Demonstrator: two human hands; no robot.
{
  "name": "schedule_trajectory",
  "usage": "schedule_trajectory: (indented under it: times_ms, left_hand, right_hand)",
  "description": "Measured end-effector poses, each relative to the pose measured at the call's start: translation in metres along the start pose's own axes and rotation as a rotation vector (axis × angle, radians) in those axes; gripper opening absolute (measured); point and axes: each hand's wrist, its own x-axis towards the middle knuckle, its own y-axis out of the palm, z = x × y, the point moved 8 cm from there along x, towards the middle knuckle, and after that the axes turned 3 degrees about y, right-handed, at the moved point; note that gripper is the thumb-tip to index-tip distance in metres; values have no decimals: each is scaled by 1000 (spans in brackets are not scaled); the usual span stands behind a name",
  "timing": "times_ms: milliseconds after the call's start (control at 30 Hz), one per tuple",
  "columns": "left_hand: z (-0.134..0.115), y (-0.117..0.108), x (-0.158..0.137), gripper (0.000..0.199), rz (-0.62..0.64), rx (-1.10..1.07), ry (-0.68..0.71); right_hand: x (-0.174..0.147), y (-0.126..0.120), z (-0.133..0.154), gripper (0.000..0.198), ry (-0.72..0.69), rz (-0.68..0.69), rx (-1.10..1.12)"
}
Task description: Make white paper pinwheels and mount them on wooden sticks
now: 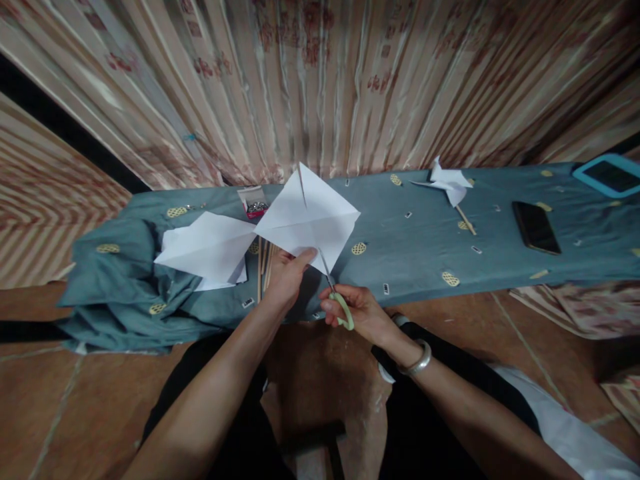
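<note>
Nearest us: our left forearm (217, 383) and right forearm (475, 403) reach in from the bottom edge, a silvery bangle (423, 358) on the right wrist.
Left hand: it (286, 280) pinches the near edge of the paper, thumb laid on top, close beside the blades.
Right hand: it (357, 308) is closed around the pale green handles of a pair of scissors (344, 311); whether the blades are parted we cannot tell.
White paper square: the sheet (320, 220) is held up between us and the bench, one corner pointing towards us, a crease running from its left corner to its right.
Step in hand: we judge we are slitting the near corner towards the middle; the far corner already has such a slit.
Next move: in our judgement it calls for a taut sheet, a thumb clear of the blades, and a cut stopped short of the centre.
Around the sheet: spare white paper (207, 250), slim wooden sticks (260, 270) and an open box of small metal pieces (257, 205); farther right, a pinwheel-like paper piece (451, 185) on a stick, then a smartphone (536, 228) and a blue-framed tablet (610, 175).
Writing: the blue-green cloth (420, 247) carries little printed tags, too small for us to read; we can make out no brand anywhere.
</note>
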Motion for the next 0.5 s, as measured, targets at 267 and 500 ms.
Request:
schedule_trajectory:
  times_ms: [267,500]
  left_hand:
    - [2,2,-4,32,27,10,-11]
    - [3,1,-3,31,17,-13,-37]
  right_hand:
    - [1,-3,0,34,-14,13,-40]
    - [2,-4,-3,37,8,-9,-21]
